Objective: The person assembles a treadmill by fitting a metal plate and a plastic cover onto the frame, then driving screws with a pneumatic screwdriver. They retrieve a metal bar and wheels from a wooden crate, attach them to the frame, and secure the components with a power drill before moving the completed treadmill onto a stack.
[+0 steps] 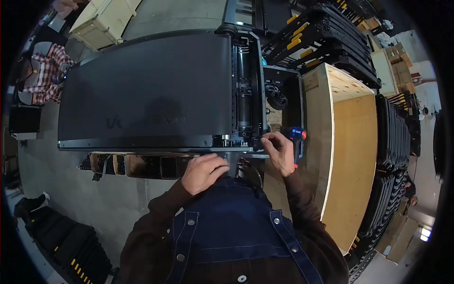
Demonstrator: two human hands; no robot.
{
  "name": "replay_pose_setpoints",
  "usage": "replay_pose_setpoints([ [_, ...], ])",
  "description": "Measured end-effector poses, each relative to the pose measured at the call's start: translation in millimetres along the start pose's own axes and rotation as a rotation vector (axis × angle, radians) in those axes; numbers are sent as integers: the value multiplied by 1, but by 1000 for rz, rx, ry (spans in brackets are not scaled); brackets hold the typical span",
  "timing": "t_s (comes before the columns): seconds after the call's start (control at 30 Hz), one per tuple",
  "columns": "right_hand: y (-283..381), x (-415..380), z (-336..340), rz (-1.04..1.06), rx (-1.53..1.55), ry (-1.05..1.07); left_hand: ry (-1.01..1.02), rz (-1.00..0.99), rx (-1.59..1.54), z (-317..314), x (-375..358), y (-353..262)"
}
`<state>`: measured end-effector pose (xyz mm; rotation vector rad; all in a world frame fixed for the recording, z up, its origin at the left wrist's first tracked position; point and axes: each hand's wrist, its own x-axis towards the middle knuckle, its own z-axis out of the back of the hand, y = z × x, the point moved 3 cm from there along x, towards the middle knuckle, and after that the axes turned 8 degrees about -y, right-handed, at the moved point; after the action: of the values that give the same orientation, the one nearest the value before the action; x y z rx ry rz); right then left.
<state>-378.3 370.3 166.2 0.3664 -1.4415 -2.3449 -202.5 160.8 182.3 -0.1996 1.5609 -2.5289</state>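
Note:
A wide black treadmill deck (156, 85) lies in front of me, with a roller (244, 111) and metal parts exposed at its right end. My right hand (281, 154) is at the near right corner of the frame. Its thumb and forefinger are pinched at a small dark part that I cannot make out. My left hand (204, 174) hovers by the deck's near edge, its fingers loosely stretched and the thumb apart, with nothing visible in it. A blue and black cordless drill (297, 135) with red accents stands just beyond my right hand, partly hidden by it.
Beneath the deck's near side runs a row of parts bins (144, 165). A black tray (294, 83) holding coiled black cable (276, 97) stands right of the roller, beside a big wooden crate (354, 156). Black frames (326, 35) are stacked behind. Another person (45, 73) sits at far left.

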Motion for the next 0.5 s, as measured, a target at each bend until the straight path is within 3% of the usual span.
replay_pose_setpoints([
  [0.07,-5,1,-3,-43,73,-17,-155,-240,217,2,42,-21],
  [0.13,-10,-2,-4,-88,148,-36,-103,-465,340,-14,83,-10],
  [0.17,-12,-4,-2,-114,188,-64,-96,-473,350,-22,100,-4],
  [0.23,-11,-7,3,-143,244,-105,155,-630,661,-46,124,6],
  [0.3,-9,-13,12,-227,361,-167,242,-677,674,-61,135,8],
  [0.5,-28,-30,28,-224,462,-309,503,-784,835,-82,151,14],
])
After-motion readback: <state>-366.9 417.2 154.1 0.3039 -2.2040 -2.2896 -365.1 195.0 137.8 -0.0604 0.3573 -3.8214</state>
